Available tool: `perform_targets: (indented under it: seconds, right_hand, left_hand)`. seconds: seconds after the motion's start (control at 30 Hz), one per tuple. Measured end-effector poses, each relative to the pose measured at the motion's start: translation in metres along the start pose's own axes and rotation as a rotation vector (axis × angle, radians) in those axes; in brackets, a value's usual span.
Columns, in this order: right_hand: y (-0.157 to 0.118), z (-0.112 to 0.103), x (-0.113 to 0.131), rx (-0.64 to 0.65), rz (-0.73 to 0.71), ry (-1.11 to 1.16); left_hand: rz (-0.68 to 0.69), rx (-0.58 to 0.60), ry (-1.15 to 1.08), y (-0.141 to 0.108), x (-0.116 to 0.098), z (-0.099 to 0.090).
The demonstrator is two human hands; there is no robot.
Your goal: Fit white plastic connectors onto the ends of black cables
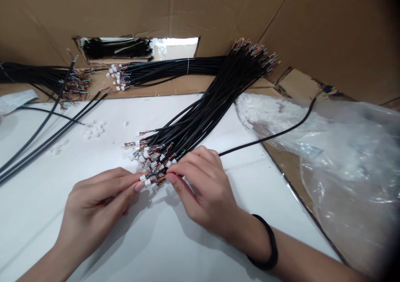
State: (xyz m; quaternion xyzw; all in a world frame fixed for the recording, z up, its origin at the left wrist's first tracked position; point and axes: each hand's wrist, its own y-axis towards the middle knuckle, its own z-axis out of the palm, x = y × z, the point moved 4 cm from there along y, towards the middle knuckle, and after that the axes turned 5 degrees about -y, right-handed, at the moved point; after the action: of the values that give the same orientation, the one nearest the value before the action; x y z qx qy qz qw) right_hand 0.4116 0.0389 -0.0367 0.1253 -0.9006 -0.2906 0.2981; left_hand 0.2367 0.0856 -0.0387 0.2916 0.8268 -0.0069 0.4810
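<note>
White sheet (40, 215), hands (200, 194) on cable connectors (151, 165)

From your head, the camera faces forward and down, close above your left hand (95, 205) and right hand (200, 192).

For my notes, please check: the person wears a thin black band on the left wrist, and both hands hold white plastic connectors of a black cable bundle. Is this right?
No: the head view shows the thin black band on the right wrist, not the left. The rest stands: the left hand and right hand hold white plastic connectors of the black cable bundle.
</note>
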Motion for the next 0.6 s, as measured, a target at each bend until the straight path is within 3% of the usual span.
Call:
perform_targets:
  seconds: [0.37,0.6]
  right_hand:
    - [-0.0018,-0.0012,0.0026,-0.009,-0.015,0.018]
    - [-0.0009,-0.001,0.0025,-0.001,-0.021,0.025]
  left_hand:
    - [-0.007,-0.021,-0.016,0.0002,-0.0004,-0.0006]
    - [-0.119,-0.01,-0.082,0.0035,0.0006,0.0011]
